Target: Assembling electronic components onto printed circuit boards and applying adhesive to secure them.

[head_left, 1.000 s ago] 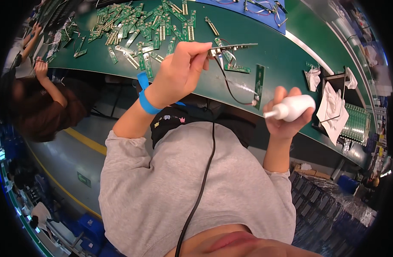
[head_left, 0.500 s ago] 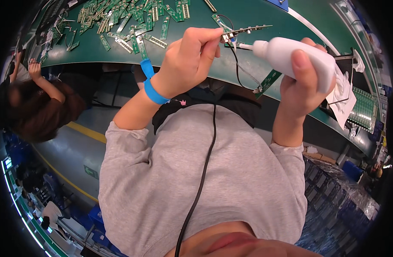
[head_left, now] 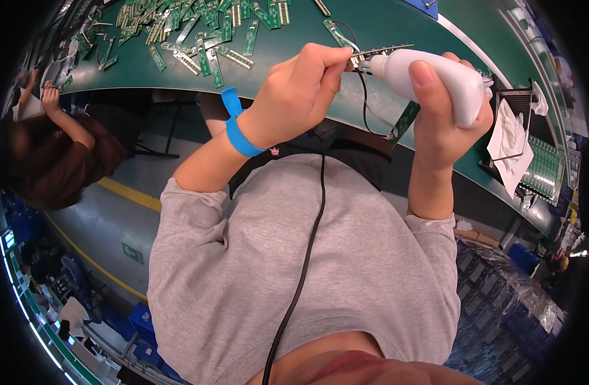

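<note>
My left hand (head_left: pixel 303 90), with a blue strap (head_left: pixel 240 131) round its wrist, pinches one end of a narrow circuit board (head_left: pixel 387 49) held edge-on above the bench. In my right hand (head_left: pixel 445 115) is a white squeeze bottle (head_left: pixel 439 80), tipped sideways with its nozzle toward my left. The nozzle end is close under the board, beside my left fingertips; whether it touches cannot be made out. Black and white wires run from near the pinched end down to a second green board (head_left: pixel 405 122), which hangs near the bench edge by my right wrist.
Many loose green circuit boards (head_left: pixel 204 32) lie heaped at the far left of the green bench (head_left: pixel 140 67). At the right stand a black rack (head_left: pixel 516 102) with white paper (head_left: pixel 509 144) and a large board panel (head_left: pixel 543 167). Another person (head_left: pixel 63 151) sits at the left.
My left hand and the board have shifted slightly right. The bottle has moved a little left, bringing its nozzle in under the board near my left fingers.
</note>
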Available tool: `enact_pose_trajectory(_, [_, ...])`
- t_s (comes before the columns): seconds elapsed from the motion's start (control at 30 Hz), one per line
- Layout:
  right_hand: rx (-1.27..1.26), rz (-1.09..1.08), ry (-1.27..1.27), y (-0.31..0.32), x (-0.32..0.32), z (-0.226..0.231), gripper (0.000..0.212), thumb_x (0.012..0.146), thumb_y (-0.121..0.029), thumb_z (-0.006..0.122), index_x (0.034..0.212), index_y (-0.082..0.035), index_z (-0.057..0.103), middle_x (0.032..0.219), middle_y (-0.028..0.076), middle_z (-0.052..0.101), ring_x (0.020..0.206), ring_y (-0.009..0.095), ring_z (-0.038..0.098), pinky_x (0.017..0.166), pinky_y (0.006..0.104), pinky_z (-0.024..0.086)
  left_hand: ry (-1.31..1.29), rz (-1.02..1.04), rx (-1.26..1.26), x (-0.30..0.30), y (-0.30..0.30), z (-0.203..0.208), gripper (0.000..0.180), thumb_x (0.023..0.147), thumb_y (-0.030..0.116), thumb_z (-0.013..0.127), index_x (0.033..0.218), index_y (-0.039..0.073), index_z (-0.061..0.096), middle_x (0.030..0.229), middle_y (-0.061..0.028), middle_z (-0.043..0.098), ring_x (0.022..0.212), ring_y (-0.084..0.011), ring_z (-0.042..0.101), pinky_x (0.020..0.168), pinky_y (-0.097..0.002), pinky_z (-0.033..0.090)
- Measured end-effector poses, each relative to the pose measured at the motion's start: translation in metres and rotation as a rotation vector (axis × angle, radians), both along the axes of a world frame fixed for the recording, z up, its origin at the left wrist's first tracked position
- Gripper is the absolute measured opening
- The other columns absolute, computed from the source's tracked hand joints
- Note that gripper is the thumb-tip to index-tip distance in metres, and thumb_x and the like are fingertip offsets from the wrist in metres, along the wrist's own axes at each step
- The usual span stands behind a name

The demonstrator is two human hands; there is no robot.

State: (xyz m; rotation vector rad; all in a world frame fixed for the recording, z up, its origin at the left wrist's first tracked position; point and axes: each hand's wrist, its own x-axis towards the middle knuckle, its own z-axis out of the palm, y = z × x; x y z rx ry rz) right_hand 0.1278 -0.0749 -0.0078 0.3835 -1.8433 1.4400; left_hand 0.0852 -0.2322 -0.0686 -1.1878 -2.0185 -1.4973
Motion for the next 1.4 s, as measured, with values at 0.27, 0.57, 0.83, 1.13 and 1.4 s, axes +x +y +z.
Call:
enact_pose_trajectory(0.27, [0.06,-0.035,-0.037,-0.004,-0.003,-0.001,0.015,0.066,-0.011,0.071,0.068,-0.001,0.061,0.06,0.001,0.056,0.051,0.006,0.05,0.046,0.0175,0.038,0.01,0.051,0.062,-0.003,0.003,-0.006,0.023,0.073,-0.007,0.054,0.094,-0.002,0.047,0.068,-0.0103,0.054,0.057,-0.0208,0.055,0.051,-0.0269,0.044])
enact_pose_trajectory(0.57, [0.035,-0.068,-0.086,0.0,-0.008,-0.007,0.014,0.067,-0.011,0.07,0.068,-0.001,0.06,0.061,0.001,0.058,0.051,0.006,0.051,0.046,0.0179,0.038,-0.021,0.059,0.065,-0.004,0.001,-0.011,0.022,0.073,-0.007,0.053,0.094,-0.002,0.047,0.065,-0.0093,0.054,0.055,-0.0195,0.055,0.049,-0.0267,0.043])
enact_pose_trajectory(0.83, [-0.374,-0.223,-0.09,0.051,0.006,-0.011,0.024,0.068,-0.015,0.063,0.076,0.006,0.056,0.071,0.01,0.058,0.059,0.015,0.055,0.056,0.023,0.044,-0.085,0.151,0.066,-0.037,-0.003,0.01,0.014,0.077,-0.002,0.052,0.089,-0.002,0.046,0.064,-0.0082,0.057,0.052,-0.0142,0.059,0.047,-0.0232,0.046])
enact_pose_trajectory(1.13, [-0.726,-0.352,-0.119,0.125,0.026,-0.066,0.03,0.068,-0.013,0.063,0.088,0.005,0.049,0.085,0.009,0.05,0.076,0.016,0.051,0.069,0.0273,0.044,-0.484,0.226,0.057,-0.221,0.035,0.044,0.012,0.082,0.011,0.046,0.088,0.001,0.043,0.072,-0.0124,0.057,0.049,-0.0145,0.054,0.039,-0.0245,0.042])
enact_pose_trajectory(1.4, [-0.721,-0.551,-0.202,0.154,0.027,-0.105,0.03,0.072,-0.019,0.06,0.087,0.003,0.047,0.074,0.006,0.05,0.056,0.009,0.048,0.042,0.0156,0.034,-0.422,0.523,0.155,-0.403,0.109,-0.02,0.021,0.076,0.012,0.051,0.084,-0.006,0.044,0.076,-0.0138,0.061,0.053,-0.0215,0.062,0.051,-0.0278,0.046])
